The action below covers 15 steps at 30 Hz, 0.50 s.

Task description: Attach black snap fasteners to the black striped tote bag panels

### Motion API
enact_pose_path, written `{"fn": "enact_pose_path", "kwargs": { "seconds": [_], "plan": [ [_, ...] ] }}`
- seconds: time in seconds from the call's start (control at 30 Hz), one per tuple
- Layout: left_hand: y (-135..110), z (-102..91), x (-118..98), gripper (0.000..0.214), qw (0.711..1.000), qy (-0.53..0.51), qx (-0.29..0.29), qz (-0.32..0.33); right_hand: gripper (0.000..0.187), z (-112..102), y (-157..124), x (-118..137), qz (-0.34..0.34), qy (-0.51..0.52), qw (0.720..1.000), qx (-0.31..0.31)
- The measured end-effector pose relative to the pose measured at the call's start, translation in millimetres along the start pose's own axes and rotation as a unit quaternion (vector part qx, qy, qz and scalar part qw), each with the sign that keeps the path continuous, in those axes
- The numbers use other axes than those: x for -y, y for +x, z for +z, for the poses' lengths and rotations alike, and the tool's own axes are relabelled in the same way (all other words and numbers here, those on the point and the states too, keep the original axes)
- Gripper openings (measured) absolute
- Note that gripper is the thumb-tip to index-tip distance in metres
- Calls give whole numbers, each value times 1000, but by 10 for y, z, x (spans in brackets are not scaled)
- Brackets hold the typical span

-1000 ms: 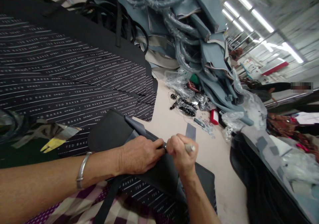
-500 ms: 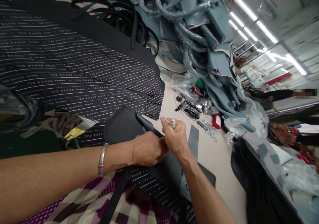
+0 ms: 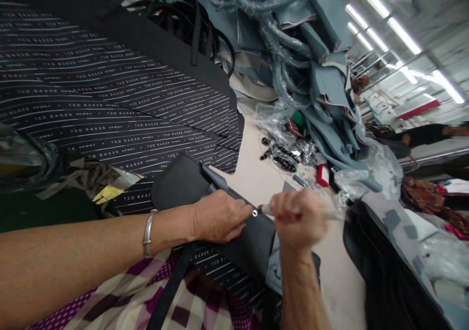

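My left hand (image 3: 223, 217) is closed, its fingers pinching the edge of a black leather-like bag piece (image 3: 183, 178) in front of me. Just past the fingertips, a small silvery ring-shaped fitting (image 3: 255, 213) shows on the black material. My right hand (image 3: 302, 217), blurred by motion, wraps round a hand tool (image 3: 332, 214) with a pale handle. The tool's short dark tip points left at the fitting, a small gap away. A grey-blue patch (image 3: 274, 271) shows on the lower part of the bag piece.
Black striped lining panels (image 3: 146, 110) with lettering spread across the left. Black straps (image 3: 196, 36) and a heap of blue-grey bags (image 3: 252, 32) with plastic-wrapped handles lie behind. Small black parts (image 3: 280, 156) and a red item (image 3: 323, 175) sit on the table. Black pieces (image 3: 384, 266) lie at right.
My right hand has moved right, away from my left hand, and the tool has swung from upright to nearly level. The silvery fitting has come into view. My left hand stays in place.
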<state>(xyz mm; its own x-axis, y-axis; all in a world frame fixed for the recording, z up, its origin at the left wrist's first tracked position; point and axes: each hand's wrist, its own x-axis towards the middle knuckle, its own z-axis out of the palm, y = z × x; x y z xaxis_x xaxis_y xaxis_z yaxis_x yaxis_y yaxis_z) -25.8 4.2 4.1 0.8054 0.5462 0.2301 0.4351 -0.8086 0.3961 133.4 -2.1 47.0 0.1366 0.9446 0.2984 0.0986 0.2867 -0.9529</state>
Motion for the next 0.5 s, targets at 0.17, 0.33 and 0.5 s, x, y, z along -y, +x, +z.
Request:
{"fn": "enact_pose_path", "kwargs": {
  "seconds": [0.17,0.33,0.5],
  "plan": [
    [7,4,2,11,1000,4,18,-16,50,-376,-69,-98,12,-259,966,-4],
    [10,-57,-21,5,999,8,26,-29,34,-1185,41,-164,-3,-424,906,-6],
    [-23,113,57,16,1000,-3,-28,-8,16,-1550,-127,-146,-13,-490,871,13]
  ]
}}
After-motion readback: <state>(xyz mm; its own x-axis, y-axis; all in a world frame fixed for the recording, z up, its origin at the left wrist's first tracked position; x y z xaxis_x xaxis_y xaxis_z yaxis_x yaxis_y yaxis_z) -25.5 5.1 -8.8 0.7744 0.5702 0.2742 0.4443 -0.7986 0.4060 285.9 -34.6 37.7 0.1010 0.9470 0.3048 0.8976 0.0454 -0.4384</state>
